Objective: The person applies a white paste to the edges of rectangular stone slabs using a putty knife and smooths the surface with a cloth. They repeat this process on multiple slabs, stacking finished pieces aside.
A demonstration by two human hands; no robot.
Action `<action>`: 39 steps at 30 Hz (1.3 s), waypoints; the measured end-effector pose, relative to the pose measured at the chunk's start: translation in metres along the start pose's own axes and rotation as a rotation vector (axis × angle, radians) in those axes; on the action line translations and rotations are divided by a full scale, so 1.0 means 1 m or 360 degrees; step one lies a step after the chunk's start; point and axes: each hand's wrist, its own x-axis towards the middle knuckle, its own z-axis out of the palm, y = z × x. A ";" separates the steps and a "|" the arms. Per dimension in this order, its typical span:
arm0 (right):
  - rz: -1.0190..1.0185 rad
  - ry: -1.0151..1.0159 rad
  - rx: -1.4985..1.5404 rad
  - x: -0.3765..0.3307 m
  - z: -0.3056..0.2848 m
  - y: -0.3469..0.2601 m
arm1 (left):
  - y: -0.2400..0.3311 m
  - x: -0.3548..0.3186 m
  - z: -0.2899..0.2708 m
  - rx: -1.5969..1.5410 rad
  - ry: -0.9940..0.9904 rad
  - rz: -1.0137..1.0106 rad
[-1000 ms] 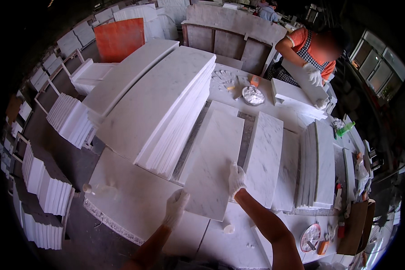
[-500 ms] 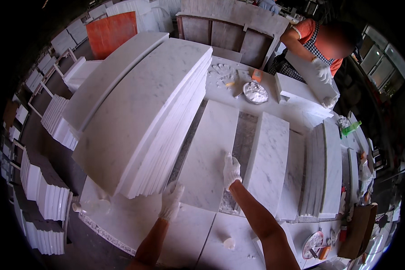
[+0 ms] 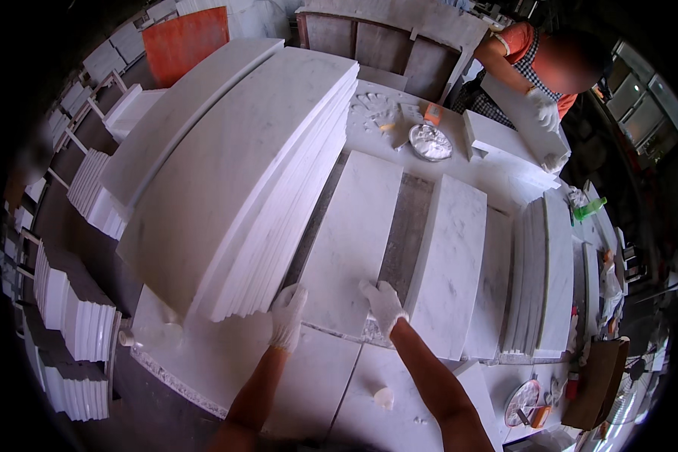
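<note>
Both my hands wear white gloves. My left hand (image 3: 288, 316) rests at the near left corner of a flat white marble slab (image 3: 354, 233) lying on the workbench, right beside the near end of a tall stack of long curved marble slabs (image 3: 233, 181). My right hand (image 3: 383, 305) grips the near right corner of the same flat slab, fingers curled over its edge. A second white slab (image 3: 450, 264) lies parallel to the right, with a grey gap between the two.
Another person (image 3: 539, 71) in an orange top handles a white block at the far right. A round metal dish (image 3: 429, 142) sits on the bench behind. Upright slabs (image 3: 539, 275) stand at right. Stacks of tiles (image 3: 71, 316) line the left floor.
My head has moved nearer the bench. Both hands have come forward from the slab's near end onto its near corners, the right one now holding its edge.
</note>
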 end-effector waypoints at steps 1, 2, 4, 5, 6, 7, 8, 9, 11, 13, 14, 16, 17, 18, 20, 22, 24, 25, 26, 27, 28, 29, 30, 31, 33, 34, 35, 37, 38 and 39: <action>-0.0034 0.0018 0.0066 0.010 0.001 0.013 | 0.012 -0.006 0.005 0.0079 0.0001 0.0035; -0.0076 0.0024 0.0136 0.014 0.005 0.019 | 0.024 -0.014 0.002 0.0162 0.0014 0.0077; -0.0054 0.0059 0.0018 0.004 0.007 0.003 | 0.036 -0.035 -0.014 0.0324 -0.0087 0.0096; -0.0048 0.0079 -0.0043 0.000 0.009 -0.003 | 0.034 -0.045 -0.022 0.0402 -0.0137 0.0108; -0.0075 0.0082 -0.0020 0.003 0.011 0.003 | 0.009 -0.054 -0.026 0.0471 0.0011 0.0375; -0.0101 0.0085 0.0003 0.012 0.015 0.014 | -0.010 -0.060 -0.036 0.0768 0.0085 0.0657; -0.0124 0.0104 0.0013 0.015 0.012 0.017 | -0.013 -0.067 -0.038 0.1049 0.0147 0.0936; -0.0153 0.0121 -0.0069 0.017 0.011 0.020 | -0.015 -0.073 -0.036 0.1330 0.0210 0.1216; -0.0207 0.0145 -0.0246 0.020 0.011 0.020 | -0.008 -0.071 -0.026 0.1473 0.0085 0.1183; -0.0128 0.0104 -0.0360 0.015 0.009 0.011 | 0.000 -0.068 -0.018 0.1633 0.0008 0.1196; -0.0146 0.0129 -0.0485 0.010 0.009 0.003 | 0.000 -0.062 -0.015 0.1718 -0.0003 0.1236; -0.0169 0.0170 -0.0676 0.005 0.009 -0.008 | -0.007 -0.053 -0.015 0.1814 -0.0030 0.1265; -0.0204 0.0166 -0.0892 0.001 0.005 -0.014 | -0.012 -0.049 -0.016 0.1822 -0.0042 0.1249; -0.0249 0.0164 -0.1121 -0.005 -0.003 -0.027 | -0.013 -0.048 -0.014 0.1818 -0.0042 0.1232; -0.0566 0.0179 -0.1600 -0.025 -0.020 -0.061 | -0.010 -0.048 -0.017 0.1822 -0.0039 0.1251; -0.0698 0.0370 -0.1552 -0.043 -0.034 -0.094 | -0.010 -0.051 -0.014 0.1832 -0.0029 0.1238; -0.0879 0.0389 -0.1433 -0.068 -0.042 -0.113 | -0.007 -0.051 -0.018 0.1930 -0.0042 0.1174; -0.0995 0.0331 -0.1341 -0.083 -0.050 -0.120 | -0.006 -0.051 -0.017 0.1920 -0.0026 0.1205; -0.1102 0.0270 -0.1227 -0.097 -0.053 -0.118 | -0.006 -0.053 -0.016 0.1930 -0.0018 0.1235; -0.1203 0.0146 -0.1216 -0.111 -0.055 -0.103 | -0.007 -0.053 -0.014 0.1947 -0.0040 0.1279; -0.1300 0.0032 -0.1197 -0.128 -0.058 -0.083 | -0.008 -0.053 -0.009 0.2046 -0.0032 0.1331; -0.1386 -0.0053 -0.1172 -0.147 -0.063 -0.063 | -0.005 -0.053 -0.009 0.2035 -0.0065 0.1376; -0.1443 -0.0175 -0.1057 -0.174 -0.063 -0.048 | -0.004 -0.052 -0.014 0.2021 -0.0108 0.1415; -0.1489 -0.0288 -0.0942 -0.206 -0.064 -0.034 | -0.009 -0.056 -0.019 0.2000 -0.0166 0.1448; -0.1290 -0.0242 -0.0723 -0.256 -0.070 -0.001 | -0.029 -0.058 -0.038 0.1949 -0.0119 0.1390; -0.1191 -0.0216 -0.0619 -0.278 -0.075 0.018 | -0.029 -0.072 -0.041 0.1840 -0.0105 0.1380; -0.1138 0.0034 -0.0569 -0.296 -0.085 0.043 | -0.024 -0.096 -0.039 0.1735 -0.0080 0.1362; -0.1060 0.0509 -0.0507 -0.312 -0.099 0.101 | -0.024 -0.141 -0.032 0.1487 -0.0110 0.1385; -0.1067 0.0869 -0.0780 -0.309 -0.105 0.150 | -0.023 -0.157 -0.024 0.1367 -0.0118 0.1393; -0.0922 0.1007 -0.0735 -0.315 -0.116 0.171 | -0.021 -0.179 -0.016 0.1337 -0.0212 0.1485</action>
